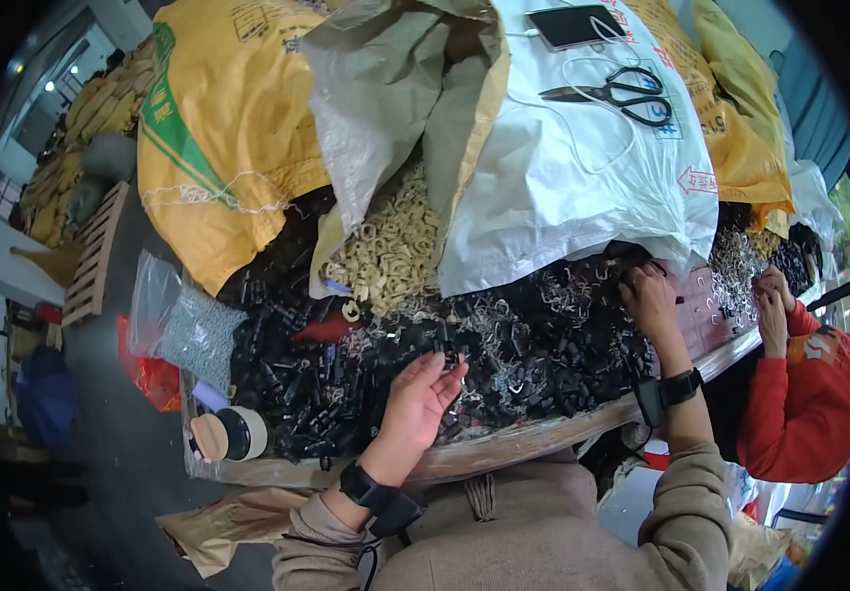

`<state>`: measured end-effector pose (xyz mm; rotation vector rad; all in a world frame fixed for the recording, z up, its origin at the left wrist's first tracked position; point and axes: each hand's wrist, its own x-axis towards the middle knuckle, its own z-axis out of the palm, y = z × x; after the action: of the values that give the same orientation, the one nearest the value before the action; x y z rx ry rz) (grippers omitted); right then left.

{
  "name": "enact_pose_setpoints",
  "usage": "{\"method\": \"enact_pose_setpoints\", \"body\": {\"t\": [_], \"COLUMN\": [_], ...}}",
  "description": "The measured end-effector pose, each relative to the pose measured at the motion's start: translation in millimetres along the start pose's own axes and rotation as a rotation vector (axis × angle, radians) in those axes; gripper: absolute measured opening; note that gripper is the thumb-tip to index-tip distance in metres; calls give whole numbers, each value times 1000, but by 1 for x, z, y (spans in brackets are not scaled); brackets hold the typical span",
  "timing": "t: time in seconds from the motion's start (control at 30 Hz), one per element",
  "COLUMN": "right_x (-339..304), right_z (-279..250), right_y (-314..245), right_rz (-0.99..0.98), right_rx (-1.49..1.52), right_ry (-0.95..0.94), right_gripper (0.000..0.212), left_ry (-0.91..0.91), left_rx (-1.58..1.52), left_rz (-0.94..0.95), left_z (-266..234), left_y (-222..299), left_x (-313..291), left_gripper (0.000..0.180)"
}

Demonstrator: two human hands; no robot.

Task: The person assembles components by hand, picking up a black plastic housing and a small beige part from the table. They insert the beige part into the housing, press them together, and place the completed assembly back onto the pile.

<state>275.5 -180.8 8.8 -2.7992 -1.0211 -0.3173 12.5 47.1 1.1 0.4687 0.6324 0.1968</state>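
My left hand (419, 402) is turned partly palm up over the front middle of the table. Its thumb and fingertips close around a small black plastic piece (451, 346), whose exact kind is too small to make out. Farther right, my right hand (653, 298) curls its fingers down at the pile's far side, beside the white sack's edge; what lies in those fingers is hidden. Black plastic pieces (292, 404) cover much of the table, mixed with small silvery metal parts (515, 340). Cream-coloured ring-like pieces (385, 258) spill from an open sack (371, 108) at the back.
On the white sack (553, 212) lie black-handled scissors (632, 96) and a phone (575, 28) with a white cable. A yellow sack (233, 118) stands back left. A lidded cup (243, 433) sits by the wooden table edge (504, 448). A co-worker in a red sleeve (775, 414) works at right.
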Motion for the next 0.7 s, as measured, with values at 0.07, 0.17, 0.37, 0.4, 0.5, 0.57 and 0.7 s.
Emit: {"method": "enact_pose_setpoints", "body": {"t": [0.07,0.17,0.37,0.4,0.5,0.57,0.7], "right_x": [-2,-1,25,33,55,62,66], "right_z": [-10,-19,-24,-19,10,25,39], "right_y": [-11,-47,-164,-181,-219,-228,-240], "right_rz": [-13,-147,-648,-701,-758,-762,-772], "right_rx": [3,209,514,405,226,156,90], "right_ry": [-25,-42,-125,-93,-8,46,74], "right_gripper": [15,12,13,15,16,14,9], "left_ry": [7,14,49,48,54,57,74], "left_rx": [-18,-44,-69,-74,-85,-89,-107], "left_rz": [28,73,92,95,91,92,96], "left_z": [-5,-11,-20,-19,-23,-24,-29], "left_y": [7,16,22,23,22,23,25], "left_x": [-2,-2,-11,-11,-14,-15,-20], "left_gripper": [16,16,17,17,17,17,18]}}
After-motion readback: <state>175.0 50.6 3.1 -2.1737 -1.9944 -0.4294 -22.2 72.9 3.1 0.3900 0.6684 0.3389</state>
